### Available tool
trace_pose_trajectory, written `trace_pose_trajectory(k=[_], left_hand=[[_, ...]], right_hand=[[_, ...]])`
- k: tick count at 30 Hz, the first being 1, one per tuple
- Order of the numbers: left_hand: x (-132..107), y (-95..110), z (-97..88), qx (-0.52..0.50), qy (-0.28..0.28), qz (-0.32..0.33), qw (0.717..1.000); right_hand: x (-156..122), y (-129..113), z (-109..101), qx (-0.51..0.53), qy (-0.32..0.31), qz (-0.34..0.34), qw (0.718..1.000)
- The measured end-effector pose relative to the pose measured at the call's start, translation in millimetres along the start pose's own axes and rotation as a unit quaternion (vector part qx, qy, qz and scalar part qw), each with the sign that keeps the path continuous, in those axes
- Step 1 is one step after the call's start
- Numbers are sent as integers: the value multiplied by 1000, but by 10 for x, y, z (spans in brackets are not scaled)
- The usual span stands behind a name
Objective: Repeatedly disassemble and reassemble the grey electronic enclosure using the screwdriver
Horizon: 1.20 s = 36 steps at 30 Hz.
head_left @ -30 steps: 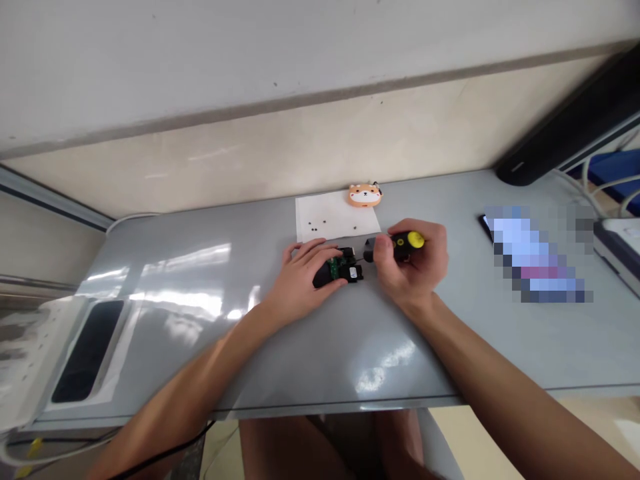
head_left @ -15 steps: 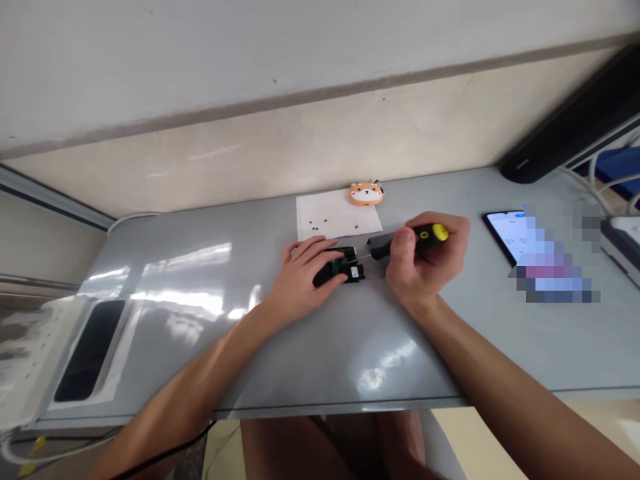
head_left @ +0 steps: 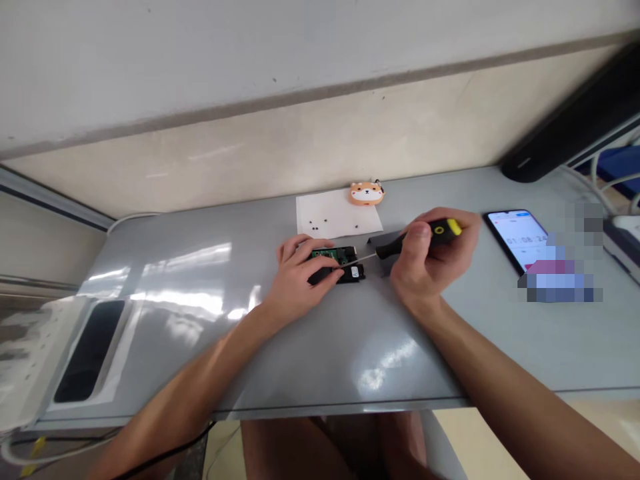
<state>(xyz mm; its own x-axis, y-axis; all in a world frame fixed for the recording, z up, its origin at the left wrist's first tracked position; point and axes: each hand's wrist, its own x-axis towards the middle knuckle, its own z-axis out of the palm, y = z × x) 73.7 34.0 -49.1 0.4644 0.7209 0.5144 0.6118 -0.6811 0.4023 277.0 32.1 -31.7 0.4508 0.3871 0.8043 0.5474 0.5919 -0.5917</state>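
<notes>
Starting with the biggest thing, has the smooth grey table (head_left: 200, 320) changed at all?

No. Its glossy top and the patches of glare lie as they did, and only the arms have moved. The right hand (head_left: 430, 263) has drawn off to the right, towards the flat glass-fronted black smartphone (head_left: 515, 237). The thin metal shaft, hidden a second ago, now shows slanting down and left from the fist.

And the left hand (head_left: 295, 280)?

It has shifted a little on the small black plastic device with a green circuit board (head_left: 345, 263), baring more of the board along the far side. The fingers are curled close together over the top and the thumb lies along the near edge, pinning the device flat. The device sits mid-table, just near of the white sheet of paper (head_left: 335, 213).

How is the tool held?

It is the black-handled screwdriver with a yellow end cap (head_left: 435, 233). The right fingers are wrapped round the handle with the thumb pressed on top. The tip now meets the device's right end at a low slant, so I judge the tool is working on the casing from the side. I cannot tell whether it sits in a screw head.

Anything smaller?

A rounded orange-and-white animal-shaped trinket (head_left: 367, 193) rests at the paper's far edge. The tiny dark screws (head_left: 315, 225) lie scattered on the matt sheet. None of these has moved.
</notes>
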Motion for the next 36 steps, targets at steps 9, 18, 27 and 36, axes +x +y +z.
trace_pose_trajectory(k=[9, 18, 27, 36], left_hand=[[31, 76, -65, 30, -77, -81, 993], [70, 108, -77, 17, -175, -122, 977], [111, 112, -79, 9, -187, -140, 972], [101, 98, -71, 1, -184, -138, 973]], right_hand=[[16, 4, -6, -8, -5, -28, 1000], [-58, 75, -45, -66, -56, -38, 996], [-48, 63, -50, -60, -55, -30, 996], [-55, 41, -41, -90, -60, -18, 994]])
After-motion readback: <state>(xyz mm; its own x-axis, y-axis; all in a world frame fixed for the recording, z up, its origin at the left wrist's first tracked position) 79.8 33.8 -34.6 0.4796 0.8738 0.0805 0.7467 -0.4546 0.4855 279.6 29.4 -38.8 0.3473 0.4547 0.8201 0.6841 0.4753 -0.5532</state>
